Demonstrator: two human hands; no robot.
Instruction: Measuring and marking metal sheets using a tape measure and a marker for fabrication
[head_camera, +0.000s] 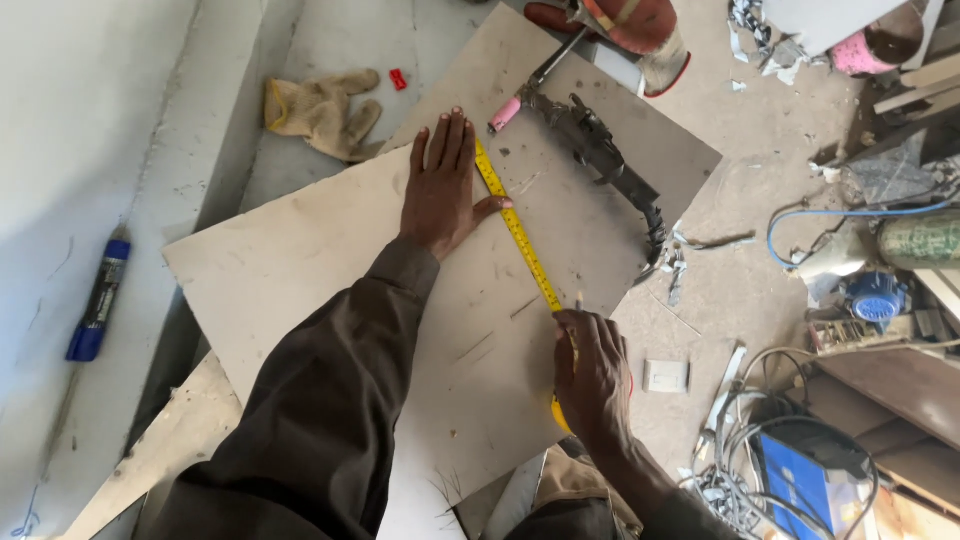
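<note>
You are stretching a yellow steel measuring tape (517, 228) across a large pale grey square tile (330, 260) that is lying tilted on the dusty concrete floor (760, 280). Your left hand (443, 185) is lying flat on the tile with fingers spread, its thumb pressing against the tape's edge near the far end. Your right hand (592, 375) is curled around the tape's yellow case at the near end and seems to be pinching a thin pencil (578, 300) whose tip is showing just above the knuckles; I cannot tell the exact grip.

To my eye, doing this well means keeping the blade flat and straight, with no bow between your hands, and bearing down with the left palm so the tile is not shifting. Be reading the mark from directly above. The dark jagged offcut (610, 165) and the pink-handled tool (520, 100) are resting on the tile's far corner, near the tape's end, so watch your fingers there.
</note>
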